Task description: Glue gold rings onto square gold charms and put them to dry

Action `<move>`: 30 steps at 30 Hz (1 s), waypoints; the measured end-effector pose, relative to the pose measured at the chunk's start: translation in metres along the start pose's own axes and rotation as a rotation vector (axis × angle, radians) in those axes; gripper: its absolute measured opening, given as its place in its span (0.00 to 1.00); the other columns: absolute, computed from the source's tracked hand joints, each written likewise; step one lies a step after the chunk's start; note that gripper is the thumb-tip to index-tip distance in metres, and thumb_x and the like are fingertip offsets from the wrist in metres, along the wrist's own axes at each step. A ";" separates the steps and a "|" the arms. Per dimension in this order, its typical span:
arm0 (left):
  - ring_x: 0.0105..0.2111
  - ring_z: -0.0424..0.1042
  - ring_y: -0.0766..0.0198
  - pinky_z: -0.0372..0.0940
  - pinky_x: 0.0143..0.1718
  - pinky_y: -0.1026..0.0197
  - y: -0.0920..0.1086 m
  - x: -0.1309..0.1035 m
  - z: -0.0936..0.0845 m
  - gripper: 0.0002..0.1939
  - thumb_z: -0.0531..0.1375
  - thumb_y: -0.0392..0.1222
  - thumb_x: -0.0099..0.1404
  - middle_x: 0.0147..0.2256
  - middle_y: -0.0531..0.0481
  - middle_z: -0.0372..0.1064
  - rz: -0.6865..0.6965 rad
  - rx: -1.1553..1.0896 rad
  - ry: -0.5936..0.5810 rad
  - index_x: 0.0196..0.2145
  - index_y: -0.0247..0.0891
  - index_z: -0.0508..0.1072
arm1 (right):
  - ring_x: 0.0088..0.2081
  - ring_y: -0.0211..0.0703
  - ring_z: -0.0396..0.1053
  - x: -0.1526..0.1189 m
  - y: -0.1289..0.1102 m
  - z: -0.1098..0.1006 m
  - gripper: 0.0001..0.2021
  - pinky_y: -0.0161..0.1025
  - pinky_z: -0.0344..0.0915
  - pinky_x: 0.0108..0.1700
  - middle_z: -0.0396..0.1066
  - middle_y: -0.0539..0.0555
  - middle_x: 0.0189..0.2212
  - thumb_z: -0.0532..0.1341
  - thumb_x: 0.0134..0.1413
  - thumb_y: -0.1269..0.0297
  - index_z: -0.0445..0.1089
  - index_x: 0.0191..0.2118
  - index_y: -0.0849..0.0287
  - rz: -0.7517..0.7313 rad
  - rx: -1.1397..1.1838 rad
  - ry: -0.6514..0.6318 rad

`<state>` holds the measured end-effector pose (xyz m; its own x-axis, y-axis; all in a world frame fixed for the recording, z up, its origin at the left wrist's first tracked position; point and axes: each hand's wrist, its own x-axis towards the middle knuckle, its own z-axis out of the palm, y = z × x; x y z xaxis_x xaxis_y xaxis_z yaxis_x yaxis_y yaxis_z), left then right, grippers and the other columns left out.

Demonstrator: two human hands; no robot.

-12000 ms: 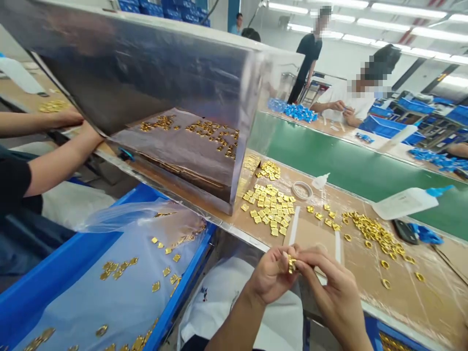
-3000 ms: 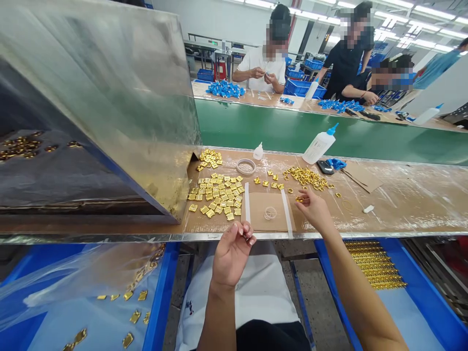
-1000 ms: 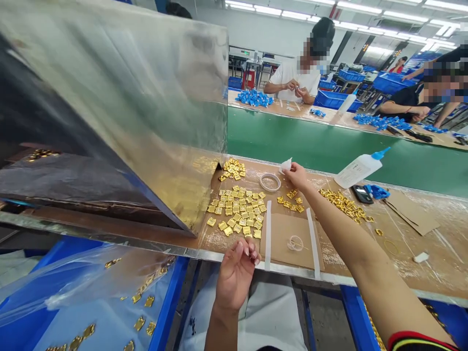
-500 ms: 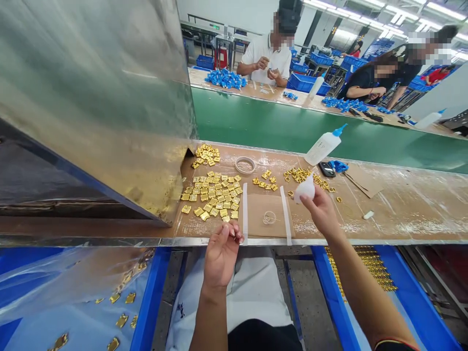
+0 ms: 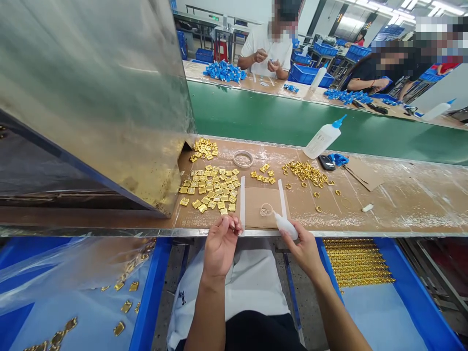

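Observation:
My right hand [image 5: 304,244] is wrapped round a small white squeeze bottle [image 5: 286,226], tilted with its nozzle toward the upper left. That nozzle is over the right part of a cardboard piece [image 5: 256,218], close to a loop of thin pale cord [image 5: 266,209]. My left hand [image 5: 222,243] is held palm up at the bench edge, its fingertips pinched together; a small dark bit shows between them, too small to name. Just beyond that hand lie many flat gold square pieces [image 5: 214,187]. Gold rings [image 5: 307,171] are heaped farther right.
A roll of tape [image 5: 243,158], a larger bottle with a blue tip [image 5: 322,140] and a black object [image 5: 326,163] stand along the bench's back. A metal panel [image 5: 109,97] rises at left. Blue bins [image 5: 420,292] sit below the bench. Co-workers [image 5: 268,48] sit across the green belt.
My right hand has brought the white bottle down and left, from above the gold rings to the cardboard piece, turning its nozzle leftward. My left hand stays pinched in nearly the same place.

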<state>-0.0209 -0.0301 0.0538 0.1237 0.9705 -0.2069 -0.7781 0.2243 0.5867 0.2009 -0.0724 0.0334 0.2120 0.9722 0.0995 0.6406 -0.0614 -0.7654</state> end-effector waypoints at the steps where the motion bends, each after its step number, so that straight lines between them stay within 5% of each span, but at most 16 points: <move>1: 0.30 0.64 0.66 0.63 0.33 0.63 0.000 0.000 0.000 0.20 0.75 0.51 0.54 0.29 0.51 0.65 0.004 0.003 0.002 0.23 0.36 0.71 | 0.32 0.52 0.75 0.002 0.000 -0.001 0.18 0.43 0.72 0.37 0.79 0.57 0.33 0.60 0.58 0.47 0.76 0.42 0.57 -0.008 -0.033 0.003; 8: 0.29 0.63 0.67 0.62 0.32 0.64 -0.001 -0.002 0.003 0.21 0.76 0.52 0.53 0.29 0.51 0.65 0.016 0.010 0.000 0.22 0.36 0.72 | 0.25 0.48 0.69 0.007 -0.005 -0.010 0.16 0.40 0.65 0.29 0.74 0.54 0.26 0.57 0.60 0.48 0.73 0.38 0.55 -0.056 -0.212 -0.009; 30: 0.29 0.63 0.67 0.62 0.31 0.64 -0.004 0.001 0.000 0.20 0.75 0.51 0.54 0.28 0.51 0.64 0.041 0.011 -0.019 0.22 0.35 0.74 | 0.23 0.49 0.69 0.044 -0.019 -0.034 0.16 0.38 0.57 0.27 0.70 0.52 0.21 0.53 0.66 0.46 0.64 0.34 0.53 -0.276 -0.535 -0.173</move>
<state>-0.0178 -0.0295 0.0517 0.1034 0.9805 -0.1674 -0.7758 0.1848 0.6033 0.2230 -0.0362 0.0735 -0.1082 0.9881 0.1096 0.9449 0.1364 -0.2975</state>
